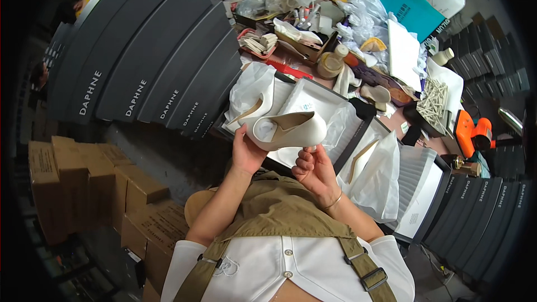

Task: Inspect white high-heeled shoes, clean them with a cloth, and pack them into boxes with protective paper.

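Observation:
A white pump shoe [309, 132] is held up in front of me, its toe to the right and its open top facing me. My left hand [248, 150] grips it round the heel end. The curled fingers of my right hand [313, 170] are closed at the underside of the toe, with the thumb and fingertips against it; whether they also pinch something small is hidden. Behind the shoe lies an open shoebox [351, 148] lined with white tissue. Another white shoe [263, 99] rests at that box's left side, partly covered by tissue paper [250, 81].
Dark shoeboxes [168, 39] stand stacked at left, others [475, 207] at right. Brown cartons [84, 184] sit lower left. A second open box with tissue [380, 179] lies right. Beyond are a bottle [331, 64], white sticks [433, 100], a teal box [398, 3] and an orange tool [467, 131].

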`<state>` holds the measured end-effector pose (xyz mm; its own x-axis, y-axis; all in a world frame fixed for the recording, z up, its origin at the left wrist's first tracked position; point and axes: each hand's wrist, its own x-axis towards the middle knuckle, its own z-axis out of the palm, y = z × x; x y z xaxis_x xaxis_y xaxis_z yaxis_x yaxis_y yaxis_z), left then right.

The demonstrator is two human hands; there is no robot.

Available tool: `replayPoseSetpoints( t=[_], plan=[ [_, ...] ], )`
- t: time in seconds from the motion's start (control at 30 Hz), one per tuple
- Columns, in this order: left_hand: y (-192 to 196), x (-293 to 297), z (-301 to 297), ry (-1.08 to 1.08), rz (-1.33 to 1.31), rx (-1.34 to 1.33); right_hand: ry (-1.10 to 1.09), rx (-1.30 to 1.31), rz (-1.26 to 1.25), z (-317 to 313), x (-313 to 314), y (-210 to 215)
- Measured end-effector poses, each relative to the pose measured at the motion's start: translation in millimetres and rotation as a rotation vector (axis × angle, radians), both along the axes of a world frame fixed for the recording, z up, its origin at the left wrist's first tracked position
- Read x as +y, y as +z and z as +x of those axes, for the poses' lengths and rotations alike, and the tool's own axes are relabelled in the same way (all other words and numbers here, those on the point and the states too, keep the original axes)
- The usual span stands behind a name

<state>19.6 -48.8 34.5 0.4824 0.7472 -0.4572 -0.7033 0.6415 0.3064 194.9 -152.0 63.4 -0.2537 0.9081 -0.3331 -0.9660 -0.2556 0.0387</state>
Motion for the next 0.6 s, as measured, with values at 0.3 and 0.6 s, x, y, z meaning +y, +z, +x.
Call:
replayPoseSetpoints(
  t=[0.3,0.6],
  plan=[
    [-1,-10,-3,-0.119,-0.024,0.301,-0.060,-0.062,-0.116,4,-3,-7],
    [-3,-17,-9,-0.071,-0.098,0.368,-0.038,-0.074,-0.132,3,-1,-14]
  ],
)
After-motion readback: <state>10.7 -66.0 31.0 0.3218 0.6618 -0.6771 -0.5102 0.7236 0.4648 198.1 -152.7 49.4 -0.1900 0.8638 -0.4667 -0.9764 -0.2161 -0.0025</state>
